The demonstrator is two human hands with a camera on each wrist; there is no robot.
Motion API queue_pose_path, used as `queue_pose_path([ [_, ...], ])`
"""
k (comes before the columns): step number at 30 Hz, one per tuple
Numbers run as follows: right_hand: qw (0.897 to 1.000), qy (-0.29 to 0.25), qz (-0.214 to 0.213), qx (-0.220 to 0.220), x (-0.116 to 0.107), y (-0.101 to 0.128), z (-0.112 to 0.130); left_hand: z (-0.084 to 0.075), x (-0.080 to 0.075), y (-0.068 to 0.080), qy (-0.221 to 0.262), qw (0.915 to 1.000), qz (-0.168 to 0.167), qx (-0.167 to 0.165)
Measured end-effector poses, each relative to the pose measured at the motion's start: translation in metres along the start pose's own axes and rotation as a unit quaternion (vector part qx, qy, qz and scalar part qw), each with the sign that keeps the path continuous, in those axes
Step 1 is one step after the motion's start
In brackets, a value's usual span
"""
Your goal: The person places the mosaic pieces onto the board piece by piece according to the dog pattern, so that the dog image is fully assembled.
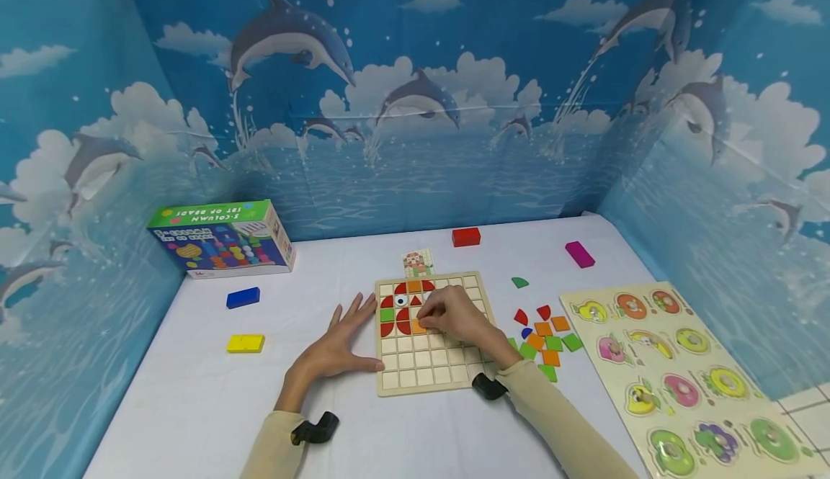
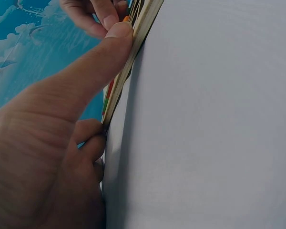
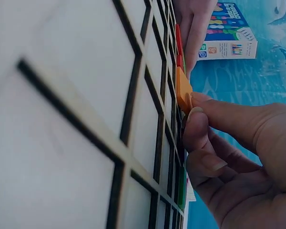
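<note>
Nearest, the left hand [image 1: 337, 346] lies flat on the white counter [image 1: 214, 392], fingers straight and spread, its thumb pressed against the left edge of the wooden grid board [image 1: 428, 374] to keep it from sliding. Just beyond, the right hand [image 1: 454, 317] pinches an orange tile [image 3: 183, 90] between thumb and fingertips, tilted over a cell in the board's third row beside the red and green pieces already seated. To seat it well, I would level the tile, square its edges with the cell walls and press it down while the left thumb braces the frame; farther right lie the loose tiles [image 1: 545, 338], and the pattern card [image 1: 418, 263] sits at the board's far edge.

Bead-set box [image 1: 223, 240], fruit puzzle [image 1: 681, 371], blocks.
</note>
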State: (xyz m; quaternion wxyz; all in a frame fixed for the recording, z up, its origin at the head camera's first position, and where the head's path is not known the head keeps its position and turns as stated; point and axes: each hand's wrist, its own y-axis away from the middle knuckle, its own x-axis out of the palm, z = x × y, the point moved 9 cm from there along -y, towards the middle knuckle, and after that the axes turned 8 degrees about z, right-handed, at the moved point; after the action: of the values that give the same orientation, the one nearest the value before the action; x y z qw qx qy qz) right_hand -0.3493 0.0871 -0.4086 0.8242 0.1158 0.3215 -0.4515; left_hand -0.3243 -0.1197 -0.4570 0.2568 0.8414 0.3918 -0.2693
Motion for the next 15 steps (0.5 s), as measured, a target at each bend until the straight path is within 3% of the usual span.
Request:
queue_pose_path([
  [4, 1.000, 0.004, -0.004, 0.003, -0.006, 0.002, -0.001, 0.000, 0.000, 0.000, 0.000, 1.0000, -0.002, 0.002],
  [9, 0.999, -0.001, -0.031, 0.009, -0.031, 0.007, -0.011, -0.002, -0.001, 0.000, -0.002, 0.9999, -0.005, 0.009],
  [15, 0.998, -0.008, -0.035, 0.049, -0.053, 0.017, -0.028, 0.000, -0.001, 0.000, -0.001, 1.0000, -0.004, -0.002],
])
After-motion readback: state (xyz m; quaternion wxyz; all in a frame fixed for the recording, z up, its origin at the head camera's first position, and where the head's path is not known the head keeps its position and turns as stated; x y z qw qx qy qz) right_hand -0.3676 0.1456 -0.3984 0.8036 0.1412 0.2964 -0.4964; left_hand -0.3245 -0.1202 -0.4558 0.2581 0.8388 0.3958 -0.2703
